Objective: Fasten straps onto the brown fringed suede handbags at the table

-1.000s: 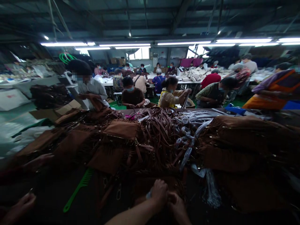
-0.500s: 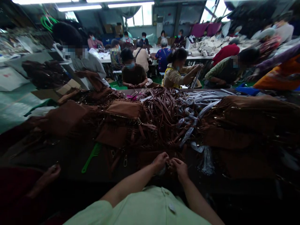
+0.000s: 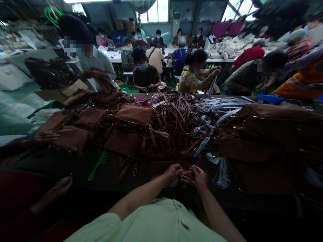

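Note:
Close in front of me, my left hand [image 3: 174, 171] is closed in a pinch, but what its fingertips hold is too small to make out. A short gap away, my right hand [image 3: 200, 175] is pinched too, its grip also unclear. A gold-coloured metal clasp [image 3: 185, 178] shows just below and between the fingers. Under and behind both hands lies a brown bag [image 3: 161, 166], partly hidden by them. To the left rest a green comb [image 3: 99, 164] and a metal clip [image 3: 135, 169] on the dark table.
A heap of brown straps [image 3: 176, 117] with metal clips fills the table's middle, with brown fringed bags [image 3: 135, 115] beside it. White tag strings [image 3: 223, 173] lie at right. A co-worker's hand [image 3: 63, 185] is at left; several people sit opposite.
My hands have drawn apart, the right one shifting slightly right, and the gold clasp shows more clearly. At left, a co-worker's arm has reached onto a brown bag.

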{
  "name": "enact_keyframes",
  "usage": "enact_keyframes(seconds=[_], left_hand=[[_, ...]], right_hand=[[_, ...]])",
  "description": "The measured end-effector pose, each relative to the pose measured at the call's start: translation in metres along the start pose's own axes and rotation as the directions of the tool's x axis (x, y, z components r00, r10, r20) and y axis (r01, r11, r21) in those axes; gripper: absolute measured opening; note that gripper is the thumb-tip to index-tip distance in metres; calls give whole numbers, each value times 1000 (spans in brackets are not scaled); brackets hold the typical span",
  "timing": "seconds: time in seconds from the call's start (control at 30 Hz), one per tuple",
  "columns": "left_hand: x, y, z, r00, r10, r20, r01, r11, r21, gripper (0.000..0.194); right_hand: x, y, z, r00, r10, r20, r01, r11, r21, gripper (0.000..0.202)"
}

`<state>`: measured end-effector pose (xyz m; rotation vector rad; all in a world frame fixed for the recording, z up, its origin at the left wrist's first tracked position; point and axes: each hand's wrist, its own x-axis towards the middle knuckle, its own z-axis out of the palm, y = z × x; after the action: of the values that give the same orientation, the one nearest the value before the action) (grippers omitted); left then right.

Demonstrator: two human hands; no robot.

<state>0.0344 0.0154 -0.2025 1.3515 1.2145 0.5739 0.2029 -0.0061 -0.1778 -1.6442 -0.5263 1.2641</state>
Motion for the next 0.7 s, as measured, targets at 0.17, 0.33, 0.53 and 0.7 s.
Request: enact_keyframes(seconds=[0.17, 0.33, 0.53, 0.7], left_hand=[[-3, 3, -3, 999, -12, 50, 12, 1000, 17, 22], [-2, 2, -5, 997, -13, 70, 7, 997, 76, 23], [-3, 0, -9, 998, -31, 61, 19, 981, 191, 26], [-3, 4, -9, 996, -47, 74, 27, 968, 250, 28]], right_hand=[[-5, -8, -1, 964, -176, 197, 240, 897, -370, 42], [-12, -13, 3, 912, -113, 393, 296, 846, -444, 39], [-13, -13, 5, 894, -80, 440, 294, 846, -445, 41], [-12, -12, 8, 904, -60, 423, 269, 850, -454, 42]])
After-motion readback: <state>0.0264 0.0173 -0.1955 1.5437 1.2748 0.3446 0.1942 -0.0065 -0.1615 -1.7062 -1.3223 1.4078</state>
